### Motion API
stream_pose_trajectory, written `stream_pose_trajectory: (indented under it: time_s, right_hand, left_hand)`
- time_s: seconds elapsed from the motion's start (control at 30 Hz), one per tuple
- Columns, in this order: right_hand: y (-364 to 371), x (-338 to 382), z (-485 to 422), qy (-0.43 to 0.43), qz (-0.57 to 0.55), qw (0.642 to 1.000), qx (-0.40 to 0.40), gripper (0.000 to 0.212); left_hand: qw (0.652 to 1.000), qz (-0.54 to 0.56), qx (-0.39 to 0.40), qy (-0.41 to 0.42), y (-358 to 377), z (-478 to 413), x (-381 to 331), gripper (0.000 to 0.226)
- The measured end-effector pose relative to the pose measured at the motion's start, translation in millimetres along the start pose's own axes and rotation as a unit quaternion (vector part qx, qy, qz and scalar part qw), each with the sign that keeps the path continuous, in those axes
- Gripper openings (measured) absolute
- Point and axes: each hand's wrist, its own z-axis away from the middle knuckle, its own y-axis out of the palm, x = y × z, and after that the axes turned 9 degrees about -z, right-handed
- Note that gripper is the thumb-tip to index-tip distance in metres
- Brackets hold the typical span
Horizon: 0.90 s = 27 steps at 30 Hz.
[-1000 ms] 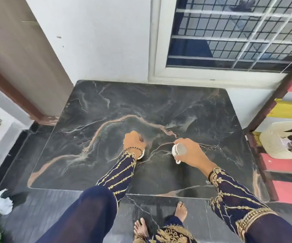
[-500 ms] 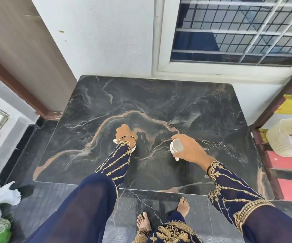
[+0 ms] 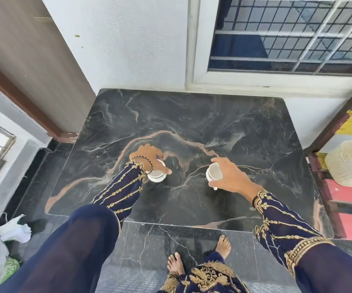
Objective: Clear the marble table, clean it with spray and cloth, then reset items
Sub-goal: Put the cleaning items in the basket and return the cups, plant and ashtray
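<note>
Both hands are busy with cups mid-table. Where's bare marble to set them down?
Bare: the far strip of the marble table under the window, plus both side margins. Crowded only mid-table: left hand on one white cup, right hand on the other cup.

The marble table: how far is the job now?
The marble table looks bare apart from two white cups. The left hand holds one cup and the right hand holds the other cup, both low over the slab. No spray or cloth is visible, so cleaning cannot be confirmed.
</note>
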Motion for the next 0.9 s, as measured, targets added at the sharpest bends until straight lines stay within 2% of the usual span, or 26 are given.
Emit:
stream_pose_trajectory:
  time_s: [0.03,0.1,0.27,0.37,0.5,0.73,0.9]
  right_hand:
    - [0.5,0.0,-0.4,-0.003,-0.001,1.0,0.002,0.082]
    - [0.7,0.6,-1.4,-0.006,-0.008,1.0,0.002,0.082]
    - [2.6,0.4,-0.9,-0.01,-0.023,1.0,-0.017,0.076]
    - [3.5,0.0,-0.3,-0.015,-0.032,0.999,-0.026,0.071]
    - [5.5,-0.9,0.2,-0.021,-0.036,0.999,-0.034,0.069]
    - [12.0,2.0,-2.4,-0.027,-0.039,0.998,-0.045,0.072]
    - [12.0,0.2,-0.4,-0.015,-0.042,0.998,-0.05,0.081]
  left_hand:
    - [0.999,-0.007,0.044,0.015,1.9,0.4,1.7,0.078]
    - [0.996,-0.03,0.079,0.032,5.6,-0.2,3.5,0.086]
    - [0.999,-0.037,0.005,-0.02,18.6,2.3,3.0,0.072]
    - [0.996,-0.012,-0.039,-0.08,27.5,3.1,3.0,0.075]
    - [0.992,-0.013,-0.061,-0.108,33.7,-0.2,6.9,0.074]
    - [0.991,-0.062,-0.058,-0.105,31.9,-3.5,10.3,0.082]
    - [0.97,-0.182,-0.14,-0.075,27.9,5.5,-6.7,0.074]
